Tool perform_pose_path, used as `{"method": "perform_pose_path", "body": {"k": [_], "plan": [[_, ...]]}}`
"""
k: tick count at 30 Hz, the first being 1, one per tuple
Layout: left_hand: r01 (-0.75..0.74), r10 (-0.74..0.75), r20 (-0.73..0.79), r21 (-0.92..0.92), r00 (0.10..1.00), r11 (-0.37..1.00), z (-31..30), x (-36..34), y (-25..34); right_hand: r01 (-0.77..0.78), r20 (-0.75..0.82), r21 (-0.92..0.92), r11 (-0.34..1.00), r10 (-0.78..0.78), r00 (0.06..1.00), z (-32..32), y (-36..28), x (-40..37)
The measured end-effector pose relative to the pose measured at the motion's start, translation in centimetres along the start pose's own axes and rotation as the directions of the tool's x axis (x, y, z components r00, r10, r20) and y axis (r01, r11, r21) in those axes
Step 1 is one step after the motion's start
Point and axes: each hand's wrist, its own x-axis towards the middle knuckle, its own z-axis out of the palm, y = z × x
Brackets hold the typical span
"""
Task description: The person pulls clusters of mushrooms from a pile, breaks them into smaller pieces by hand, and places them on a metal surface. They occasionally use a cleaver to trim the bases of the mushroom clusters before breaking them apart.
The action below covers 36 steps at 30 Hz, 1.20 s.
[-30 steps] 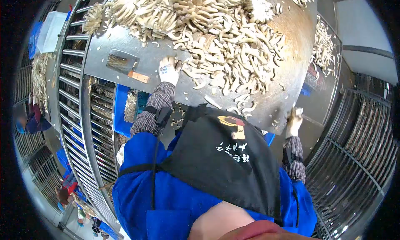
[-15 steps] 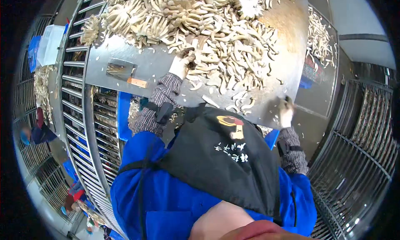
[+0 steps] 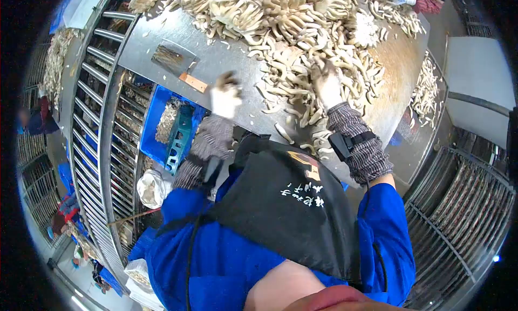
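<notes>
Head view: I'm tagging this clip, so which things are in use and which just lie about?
In use: mushrooms, under the right hand; left hand, blurred, above the table.
Lying about: cleaver; blue crate; white bag.

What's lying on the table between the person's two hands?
In the head view, a strip of bare steel table beside the left hand, then loose mushroom pieces reaching the right hand, which rests on the pile.
</notes>
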Motion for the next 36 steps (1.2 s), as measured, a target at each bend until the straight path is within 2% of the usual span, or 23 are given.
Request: {"method": "perform_pose_path", "body": {"k": [1, 2, 3, 6, 7, 9, 12, 15, 17, 18, 20, 21, 23, 25, 26, 27, 29, 30, 31, 32, 33, 35, 36], "plan": [[-0.065, 0.088, -0.146, 0.156, 0.985, 0.986, -3.5, -0.4, 1.3, 0.141, -0.134, -0.208, 0.968, -0.171, 0.976, 0.0, 0.3, 0.7], [-0.021, 0.031, -0.205, 0.05, 0.978, 0.999, -9.1, -0.1, 1.1, 0.197, -0.261, -0.437, 0.878, -0.333, 0.906, -0.1, 0.5, 1.5], [-0.063, 0.143, -0.388, 0.211, 0.911, 0.975, -12.3, -0.4, 1.9, 0.192, -0.258, -0.436, 0.879, -0.327, 0.909, -1.0, -1.4, 1.8], [-0.122, 0.204, -0.646, 0.17, 0.735, 0.978, -19.4, 0.1, 3.8, 0.439, 0.329, -0.236, 0.867, -0.354, 0.876, 2.9, -1.6, -0.2], [0.039, 0.305, -0.604, 0.489, 0.736, 0.871, -21.1, -0.3, 4.6, 0.483, 0.414, -0.263, 0.836, -0.354, 0.838, 4.9, -1.2, -1.1], [0.451, 0.485, -0.577, 0.817, 0.658, 0.36, -26.6, 1.2, 2.2, 0.554, 0.436, -0.236, 0.798, -0.423, 0.795, 5.4, -2.4, -1.8], [0.255, 0.669, -0.261, 0.961, 0.696, 0.11, -22.1, 0.7, 1.0, 0.553, 0.537, -0.169, 0.816, -0.394, 0.746, 3.1, 0.3, -1.6], [0.095, 0.764, -0.109, 0.994, 0.635, 0.062, -13.9, -0.4, 0.6, 0.609, 0.488, -0.274, 0.745, -0.437, 0.755, 1.3, 5.7, -0.9], [-0.065, 0.761, 0.043, 0.998, 0.647, -0.001, -9.9, -0.4, 0.4, 0.479, 0.539, -0.305, 0.823, -0.265, 0.799, -2.0, 2.8, 1.1], [-0.187, 0.68, 0.088, 0.98, 0.728, 0.074, -7.5, 0.0, 0.8, 0.499, 0.441, -0.259, 0.827, -0.359, 0.823, -1.9, 2.6, 1.8], [-0.296, 0.573, -0.132, 0.75, 0.809, 0.591, -3.7, 1.9, -3.6, 0.547, 0.232, -0.149, 0.824, -0.509, 0.829, -2.0, 0.3, 3.9], [-0.267, 0.442, -0.036, 0.752, 0.896, 0.603, -0.5, 2.8, -2.4, 0.603, 0.176, -0.098, 0.792, -0.582, 0.793, -1.2, -0.2, 5.5], [-0.224, 0.266, 0.032, 0.64, 0.963, 0.735, 4.0, 7.2, -3.3, 0.475, 0.023, -0.169, 0.863, -0.479, 0.878, 2.3, -1.5, 9.3], [-0.173, 0.126, 0.137, 0.42, 0.983, 0.891, 7.3, 12.3, -3.3, 0.036, 0.234, -0.117, 0.992, -0.008, 0.972, 4.5, -3.2, 13.6], [-0.034, -0.04, 0.268, 0.266, 0.963, 0.963, 8.7, 14.8, -3.1, 0.125, 0.29, -0.032, 0.992, -0.111, 0.951, 8.2, -0.1, 15.3], [0.032, -0.051, 0.08, 0.225, 0.995, 0.974, 10.1, 16.2, -4.7, -0.049, 0.39, -0.115, 0.992, 0.09, 0.916, 6.3, -3.0, 15.6], [-0.108, 0.092, 0.071, 0.271, 0.993, 0.957, 13.4, 17.0, -4.0, -0.008, 0.28, 0.057, 0.998, -0.008, 0.96, 7.0, -3.6, 14.7], [0.082, -0.107, 0.086, 0.253, 0.991, 0.964, 13.9, 16.1, -2.7, -0.149, 0.405, 0.029, 0.988, 0.125, 0.906, 5.7, -4.4, 13.9], [0.271, -0.302, 0.106, 0.24, 0.947, 0.932, 14.6, 14.9, -1.2, -0.156, 0.317, 0.375, 0.914, 0.032, 0.948, 6.8, -2.5, 12.3], [0.337, -0.446, 0.17, 0.442, 0.879, 0.831, 14.3, 15.0, -0.7, -0.121, 0.375, 0.364, 0.924, -0.026, 0.927, 6.0, -1.0, 10.8], [0.35, -0.463, 0.191, 0.432, 0.865, 0.832, 12.4, 16.8, -6.2, -0.141, 0.409, 0.343, 0.929, -0.013, 0.913, 4.5, 0.1, 9.1], [0.416, -0.443, 0.367, 0.156, 0.818, 0.896, 14.8, 11.5, -2.1, -0.228, 0.452, 0.287, 0.93, 0.079, 0.889, 0.7, 1.2, 6.1], [0.419, -0.433, 0.366, 0.121, 0.824, 0.9, 15.2, 10.3, -2.0, -0.442, 0.576, 0.321, 0.838, 0.197, 0.793, -2.1, 0.6, 5.4]]}}
